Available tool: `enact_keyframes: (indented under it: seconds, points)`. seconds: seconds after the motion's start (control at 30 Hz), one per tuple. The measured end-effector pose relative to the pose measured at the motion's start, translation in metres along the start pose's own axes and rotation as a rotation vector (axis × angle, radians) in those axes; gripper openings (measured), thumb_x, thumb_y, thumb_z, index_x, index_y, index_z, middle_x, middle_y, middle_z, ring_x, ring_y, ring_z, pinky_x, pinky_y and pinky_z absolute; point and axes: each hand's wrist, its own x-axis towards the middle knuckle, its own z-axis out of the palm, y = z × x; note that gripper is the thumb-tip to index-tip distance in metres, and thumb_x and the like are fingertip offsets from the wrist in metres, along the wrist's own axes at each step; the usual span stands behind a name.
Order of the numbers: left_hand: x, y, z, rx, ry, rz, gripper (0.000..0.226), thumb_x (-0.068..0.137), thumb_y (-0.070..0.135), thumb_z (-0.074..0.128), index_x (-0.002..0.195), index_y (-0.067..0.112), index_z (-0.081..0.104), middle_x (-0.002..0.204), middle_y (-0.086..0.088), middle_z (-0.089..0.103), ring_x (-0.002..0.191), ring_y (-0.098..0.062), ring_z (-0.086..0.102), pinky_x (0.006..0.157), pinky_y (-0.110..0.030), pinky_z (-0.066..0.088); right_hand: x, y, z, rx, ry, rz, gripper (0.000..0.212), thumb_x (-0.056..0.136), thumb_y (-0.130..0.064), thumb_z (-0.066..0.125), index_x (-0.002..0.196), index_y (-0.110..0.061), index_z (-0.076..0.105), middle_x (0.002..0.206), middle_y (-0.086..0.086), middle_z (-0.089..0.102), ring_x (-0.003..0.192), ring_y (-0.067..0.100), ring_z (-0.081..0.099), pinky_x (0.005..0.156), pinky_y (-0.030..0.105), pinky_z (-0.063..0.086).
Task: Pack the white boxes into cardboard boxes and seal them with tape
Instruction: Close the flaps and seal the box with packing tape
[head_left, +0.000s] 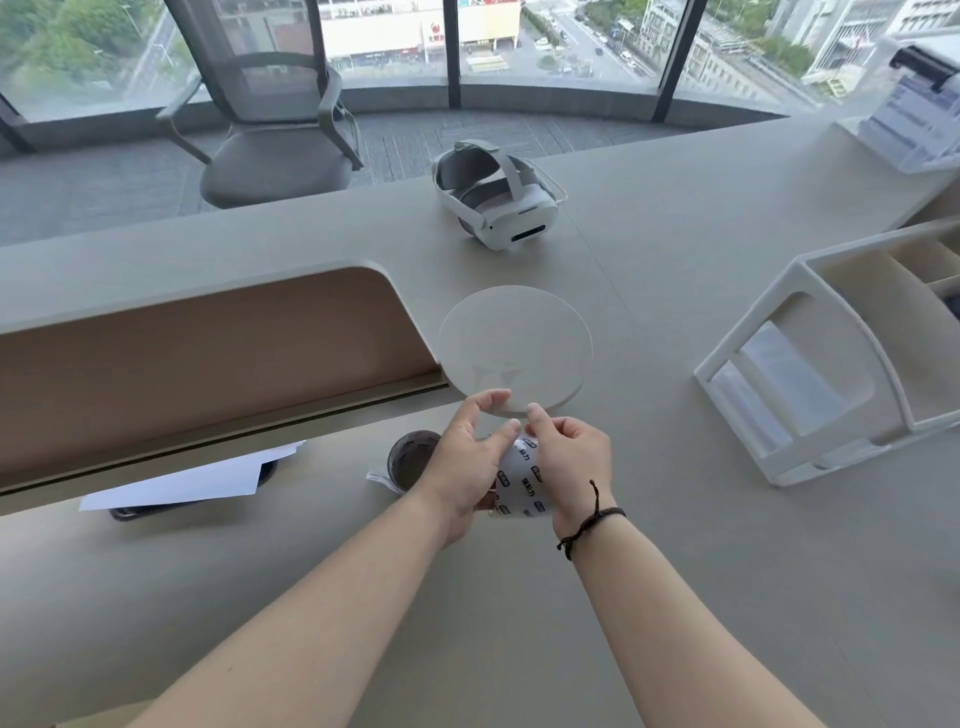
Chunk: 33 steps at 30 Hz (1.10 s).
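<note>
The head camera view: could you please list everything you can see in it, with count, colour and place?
tape roll: one, white with black print, held between both hands
dark tape roll: one, brown, on the desk just left of the hands
round disc: one, white, flat on the desk beyond the hands
headset: one, white, far side of the desk
desk organiser: one, white, on the right
paper sheets: white, on a dark flat thing at the left
office chair: one, grey, behind the desk
printer: one, white, top right corner
desk: one, pale grey
left hand: grips the roll
right hand: grips the roll, dark cord on wrist
</note>
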Motion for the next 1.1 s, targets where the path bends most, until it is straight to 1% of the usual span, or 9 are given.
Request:
enact_keyframes:
  seconds: [0.2,0.3,0.43,0.57,0.63,0.7,0.77,0.93,1.1]
  points:
    - [0.006,-0.006,0.001,-0.006,0.053,0.030,0.042,0.099,0.027,0.059,0.115,0.066,0.052,0.086,-0.012,0.061,0.077,-0.025,0.058,0.073,-0.042,0.050,0.007,0.003,0.005,0.012,0.052,0.034,0.041,0.085,-0.043,0.076,0.066,-0.010,0.062,0.064,0.002,0.060,0.061,0.023,0.056,0.060,0.030,0.047]
    - [0.004,-0.010,0.004,-0.018,0.100,0.052,0.054,0.099,0.023,0.059,0.122,0.069,0.042,0.078,-0.010,0.054,0.074,-0.021,0.053,0.072,-0.036,0.049,0.007,0.002,0.006,0.006,0.065,0.056,0.050,0.079,-0.050,0.080,0.064,-0.006,0.060,0.057,-0.001,0.056,0.057,0.023,0.052,0.058,0.029,0.045]
    - [0.001,-0.017,0.009,-0.011,0.182,0.072,0.055,0.098,0.022,0.061,0.124,0.060,0.032,0.076,-0.009,0.058,0.066,-0.019,0.055,0.060,-0.032,0.050,0.006,0.000,0.010,-0.009,0.055,0.110,0.047,0.075,-0.053,0.081,0.066,-0.011,0.061,0.057,-0.003,0.059,0.058,0.021,0.055,0.059,0.029,0.047]
    - [0.003,-0.018,0.013,0.009,0.243,0.040,0.049,0.096,0.022,0.064,0.123,0.043,0.029,0.097,-0.017,0.068,0.080,-0.026,0.067,0.067,-0.035,0.055,0.009,-0.003,0.012,-0.010,0.041,0.133,0.045,0.076,-0.052,0.079,0.072,-0.011,0.061,0.062,-0.002,0.059,0.059,0.020,0.055,0.059,0.029,0.045]
    - [0.005,-0.017,0.014,0.003,0.257,-0.008,0.045,0.095,0.023,0.066,0.124,0.033,0.032,0.107,-0.014,0.069,0.092,-0.027,0.070,0.073,-0.037,0.056,0.011,-0.004,0.012,-0.011,0.030,0.138,0.043,0.077,-0.051,0.077,0.076,-0.011,0.061,0.064,-0.002,0.060,0.060,0.021,0.056,0.059,0.029,0.045]
    - [0.008,-0.016,0.014,0.004,0.234,-0.075,0.040,0.093,0.027,0.066,0.124,0.028,0.042,0.109,-0.012,0.071,0.091,-0.026,0.070,0.075,-0.040,0.056,0.013,-0.004,0.012,-0.010,-0.001,0.149,0.042,0.078,-0.051,0.076,0.078,-0.012,0.062,0.062,-0.002,0.062,0.061,0.022,0.058,0.062,0.030,0.048]
    - [0.009,-0.010,0.013,-0.015,0.185,-0.141,0.040,0.084,0.037,0.067,0.121,0.030,0.054,0.105,-0.005,0.073,0.085,-0.024,0.071,0.075,-0.040,0.056,0.015,-0.003,0.011,-0.013,-0.045,0.141,0.043,0.079,-0.053,0.075,0.080,-0.011,0.065,0.057,-0.005,0.064,0.063,0.023,0.062,0.068,0.033,0.050]
    - [0.017,0.006,0.012,-0.053,0.101,-0.255,0.045,0.076,0.066,0.066,0.099,0.029,0.077,0.091,-0.001,0.076,0.080,-0.025,0.073,0.082,-0.046,0.060,0.018,0.003,0.003,-0.028,-0.118,0.070,0.043,0.082,-0.060,0.072,0.083,-0.017,0.073,0.079,-0.004,0.070,0.076,0.020,0.067,0.073,0.033,0.055]
    - [0.031,0.005,0.014,0.009,0.181,-0.213,0.041,0.085,0.064,0.061,0.097,0.029,0.080,0.096,0.006,0.078,0.094,-0.021,0.073,0.093,-0.045,0.057,0.020,0.011,0.005,0.036,-0.145,0.038,0.036,0.094,-0.053,0.059,0.080,-0.029,0.082,0.088,-0.009,0.079,0.098,0.021,0.073,0.098,0.048,0.055]
